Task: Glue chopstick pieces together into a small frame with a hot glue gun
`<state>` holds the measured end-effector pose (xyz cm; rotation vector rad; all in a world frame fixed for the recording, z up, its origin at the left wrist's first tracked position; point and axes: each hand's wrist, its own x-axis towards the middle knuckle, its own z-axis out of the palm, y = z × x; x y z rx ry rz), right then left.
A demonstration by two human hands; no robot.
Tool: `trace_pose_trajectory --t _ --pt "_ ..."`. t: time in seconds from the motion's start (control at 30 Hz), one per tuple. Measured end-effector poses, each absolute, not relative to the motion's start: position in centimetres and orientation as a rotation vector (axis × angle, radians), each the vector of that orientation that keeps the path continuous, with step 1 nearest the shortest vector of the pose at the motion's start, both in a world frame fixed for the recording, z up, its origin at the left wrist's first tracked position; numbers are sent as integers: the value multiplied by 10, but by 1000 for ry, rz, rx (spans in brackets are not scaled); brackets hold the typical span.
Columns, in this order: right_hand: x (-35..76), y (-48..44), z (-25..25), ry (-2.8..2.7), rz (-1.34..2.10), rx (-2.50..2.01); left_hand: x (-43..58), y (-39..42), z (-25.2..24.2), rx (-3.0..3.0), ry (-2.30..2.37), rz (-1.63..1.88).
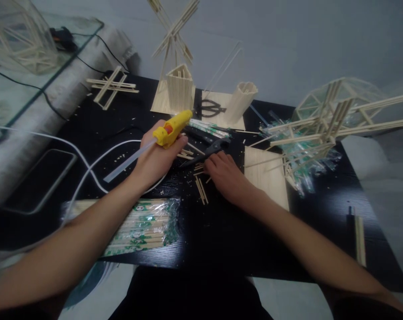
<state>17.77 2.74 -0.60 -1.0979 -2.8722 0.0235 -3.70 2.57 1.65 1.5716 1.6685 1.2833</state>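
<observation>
My left hand (159,155) is wrapped round a yellow hot glue gun (175,128), whose long translucent glue stick (130,161) juts out at the back toward my forearm. My right hand (226,177) is lowered to the table with its fingers curled down; what they pinch, if anything, is hidden. Just beyond these fingers lies a black tool (206,153) with a narrow tip, its kind unclear. Short cut wooden sticks (201,190) lie beside and under the right fingertips, and a few more pieces (185,154) lie between the hands.
Packs of wrapped chopsticks (144,224) lie in front. Behind stand a stick windmill (175,33), a stick tower (180,89), a second tower (241,102) and black scissors (211,108). A stick model (328,126) is at right, a phone (43,180) and white cable (84,162) at left.
</observation>
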Motion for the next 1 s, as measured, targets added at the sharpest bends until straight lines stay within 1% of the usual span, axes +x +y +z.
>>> trace_pose_trajectory --t 0.1,0.2,0.33,0.5,0.6,0.83,1.0 --pt "182 28 -5 -2848 36 -1105 -40 27 12 1547 1628 1333" --pt "195 30 0 -2647 245 -1148 -41 28 11 1465 1580 1388" --pt "216 28 12 -2229 763 -1262 -39 26 12 1378 1515 1402" --pt "228 18 14 -1737 1554 -1239 -27 16 13 1476 1410 1122" --pt "227 11 7 -1459 1823 -1198 -14 9 12 1516 1259 997" --pt "227 -8 0 -1135 2057 -1111 16 4 13 1450 1203 900" --pt "227 -14 -5 -975 2055 -1027 27 1 14 1503 1315 826"
